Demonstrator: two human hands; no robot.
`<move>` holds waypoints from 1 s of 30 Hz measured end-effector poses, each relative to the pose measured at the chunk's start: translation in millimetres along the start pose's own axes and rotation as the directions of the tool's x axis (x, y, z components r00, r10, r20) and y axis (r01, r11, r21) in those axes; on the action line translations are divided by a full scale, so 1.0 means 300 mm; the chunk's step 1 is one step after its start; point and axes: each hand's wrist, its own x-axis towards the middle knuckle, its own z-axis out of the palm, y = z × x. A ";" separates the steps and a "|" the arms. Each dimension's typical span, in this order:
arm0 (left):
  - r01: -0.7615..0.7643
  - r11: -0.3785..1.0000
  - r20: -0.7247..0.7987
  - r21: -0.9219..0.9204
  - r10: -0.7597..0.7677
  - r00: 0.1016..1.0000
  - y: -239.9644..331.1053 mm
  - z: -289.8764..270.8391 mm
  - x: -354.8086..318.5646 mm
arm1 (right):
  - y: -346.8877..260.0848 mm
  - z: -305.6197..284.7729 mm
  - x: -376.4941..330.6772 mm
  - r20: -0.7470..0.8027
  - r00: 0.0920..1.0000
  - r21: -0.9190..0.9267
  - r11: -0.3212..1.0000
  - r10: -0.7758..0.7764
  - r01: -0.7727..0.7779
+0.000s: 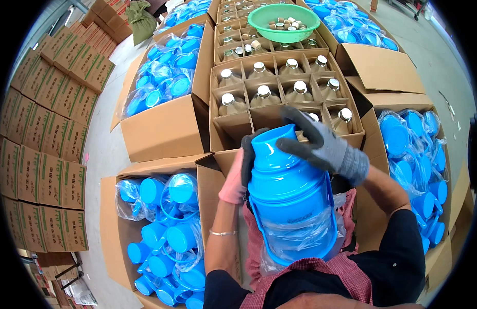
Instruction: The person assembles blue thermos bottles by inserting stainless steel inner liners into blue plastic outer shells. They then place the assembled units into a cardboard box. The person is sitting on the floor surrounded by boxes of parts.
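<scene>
A blue plastic thermos flask shell (287, 188) stands in front of my body, its open mouth tilted away from me. A carrying handle loops down over its front, and a clear plastic bag (303, 234) is bunched around its lower part. My left hand (244, 165), in a pink and black glove, grips the shell's upper left side. On the other side, my right hand (321, 147), in a grey glove with black fingers, is at the mouth with thumb and fingers spread apart. Whether anything is inside the shell cannot be seen.
Ahead is a divided carton (287, 85) with several white-capped glass bottles. A green basin (284, 21) of small caps sits beyond it. Cartons of blue bagged flask parts stand left (164, 232), right (413, 159) and far left (166, 77). Stacked brown boxes (48, 134) line the left.
</scene>
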 end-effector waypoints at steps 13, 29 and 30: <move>-0.155 0.966 -0.052 0.206 0.169 0.984 0.115 0.050 -0.032 | 0.111 -0.027 0.035 0.135 0.967 0.306 0.937 -0.216 0.166; -0.153 0.769 -0.111 0.621 0.279 0.954 -0.100 -0.157 0.164 | 0.411 0.145 0.326 0.063 0.955 0.154 0.948 -0.291 0.278; -0.168 0.746 -0.137 0.644 0.329 0.934 -0.127 -0.155 0.172 | 0.414 0.143 0.348 0.153 0.951 0.222 0.947 -0.268 0.231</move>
